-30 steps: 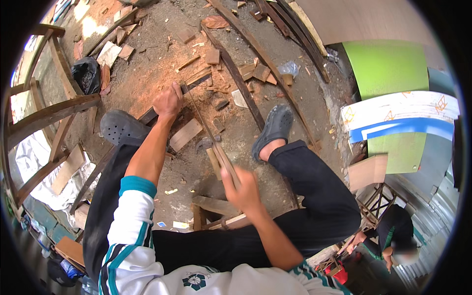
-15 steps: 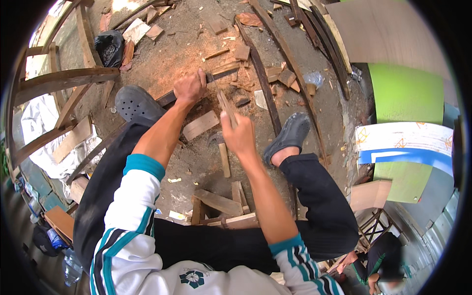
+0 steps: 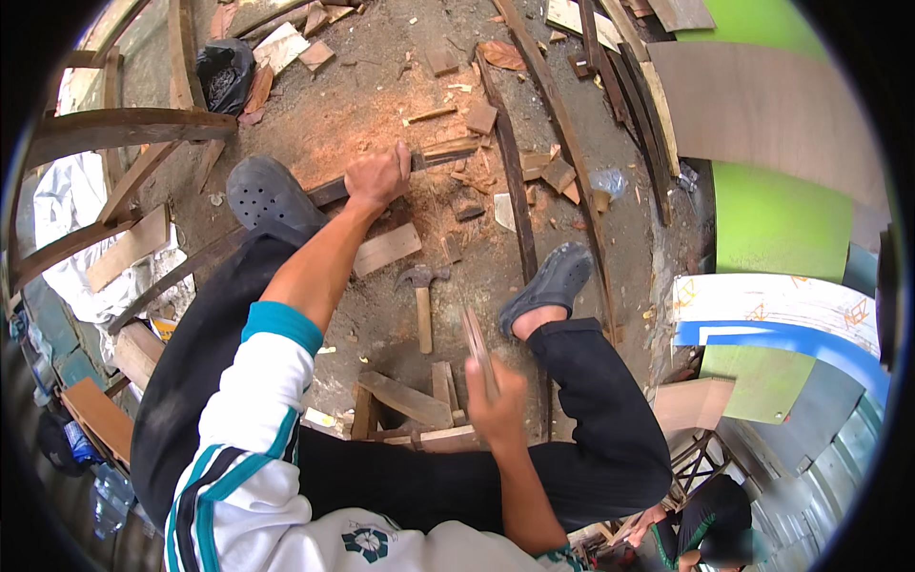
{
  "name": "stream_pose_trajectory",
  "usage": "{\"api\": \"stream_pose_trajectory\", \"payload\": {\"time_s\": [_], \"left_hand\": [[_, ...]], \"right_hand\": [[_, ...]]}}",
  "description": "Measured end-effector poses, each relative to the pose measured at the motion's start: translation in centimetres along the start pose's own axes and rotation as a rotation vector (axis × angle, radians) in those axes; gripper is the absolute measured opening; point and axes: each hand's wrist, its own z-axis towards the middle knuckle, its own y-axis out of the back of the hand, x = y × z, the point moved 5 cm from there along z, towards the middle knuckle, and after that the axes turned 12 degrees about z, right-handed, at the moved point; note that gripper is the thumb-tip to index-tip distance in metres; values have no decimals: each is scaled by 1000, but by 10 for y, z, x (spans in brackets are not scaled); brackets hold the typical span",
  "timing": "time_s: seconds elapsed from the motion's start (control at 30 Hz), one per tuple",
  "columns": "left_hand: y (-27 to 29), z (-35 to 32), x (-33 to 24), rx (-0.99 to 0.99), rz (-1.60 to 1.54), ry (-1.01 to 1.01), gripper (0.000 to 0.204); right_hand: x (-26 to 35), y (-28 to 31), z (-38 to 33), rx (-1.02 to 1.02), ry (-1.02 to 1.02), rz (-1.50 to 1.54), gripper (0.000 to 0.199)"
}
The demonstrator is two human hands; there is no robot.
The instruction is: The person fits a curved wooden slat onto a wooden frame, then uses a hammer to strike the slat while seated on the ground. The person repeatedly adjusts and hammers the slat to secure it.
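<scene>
Farther back than before, right hand (image 3: pixel 498 398) clenched round wooden saw handle (image 3: pixel 477 345); left hand (image 3: pixel 378 179) still gripping dark timber (image 3: pixel 330 192).

Site: rough woodworking workshop, worked at ground level. Evidence, referenced to the hammer (image 3: pixel 424 319): orange sawdust (image 3: pixel 324 138) spread beyond it; wood offcuts (image 3: pixel 387 250) scattered around; wooden-handled saw (image 3: pixel 475 338) just right; dark timber strips (image 3: pixel 562 124) farther right; wooden frame (image 3: pixel 133 125) left; sheet panels (image 3: pixel 782 219) and corrugated metal (image 3: pixel 839 505) far right.
</scene>
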Motion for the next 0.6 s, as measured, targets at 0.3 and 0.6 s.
{"api": "stream_pose_trajectory", "payload": {"time_s": [0.3, 0.6], "left_hand": [[-11, -6, 2, 73, 10, 5, 53], [-4, 3, -6, 40, -10, -18, 55]], "right_hand": [[-18, -24, 49, 81, -88, -80, 38], [-14, -46, 101, 65, -107, -112, 34]]}}
